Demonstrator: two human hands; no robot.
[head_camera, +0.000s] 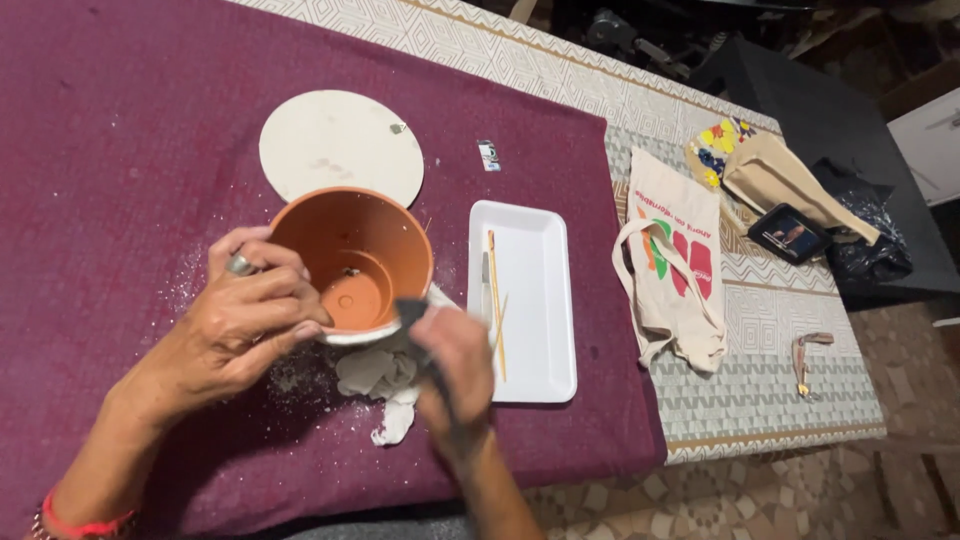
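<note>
Tilting toward the person, a terracotta pot (352, 262) rests on a maroon cloth (120, 130), its open mouth facing up and slightly right. The left hand (250, 320) is clamped on the pot's left rim, fingers curled over the edge. The right hand (455, 370) sits just right of the pot's lower rim, closed around a dark tool (410, 312) whose tip touches that rim; the tool's length runs from the hand up and left toward the pot. Both hands are at the pot, the left one bearing it. Pale clay scraps (385, 385) and white crumbs lie under and below the pot. A round pale disc (335, 145) lies just above the pot. A white tray (530, 330) with thin wooden sticks (495, 300) lies right of the pot. Farther right, a cloth bag (675, 260).
</note>
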